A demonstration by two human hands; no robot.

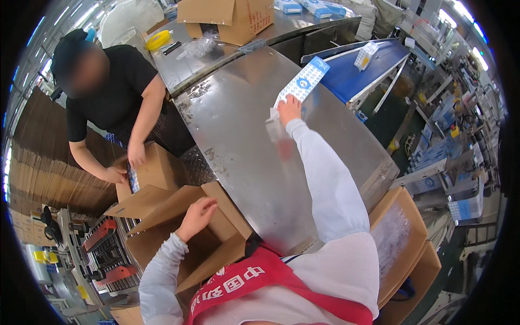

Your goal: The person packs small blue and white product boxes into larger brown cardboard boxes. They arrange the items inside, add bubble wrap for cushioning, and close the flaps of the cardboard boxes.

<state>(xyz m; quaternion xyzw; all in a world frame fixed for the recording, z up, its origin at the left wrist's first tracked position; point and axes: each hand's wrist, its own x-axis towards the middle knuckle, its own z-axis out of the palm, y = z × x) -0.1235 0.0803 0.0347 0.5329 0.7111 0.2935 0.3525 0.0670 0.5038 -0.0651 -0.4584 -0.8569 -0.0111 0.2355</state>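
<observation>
My right hand [290, 110] reaches over the metal table [238, 130] and is closed on the near end of a long blue-and-white packet [303, 82]. The packet's far end points toward the blue conveyor belt [365, 70]. Over an open cardboard carton [216, 219] at the table's left edge is my left hand [199, 218]. Its fingers are loosely bent and I see nothing held in them. The part of the carton's inside that shows is bare brown board.
At the left, a co-worker in black has both hands at another carton [157, 168]. A blue-and-white packet [366, 56] lies on the belt. Another box [254, 21], yellow tape [158, 40] and clear plastic sit at the back. A carton of clear plastic [392, 238] stands at my right.
</observation>
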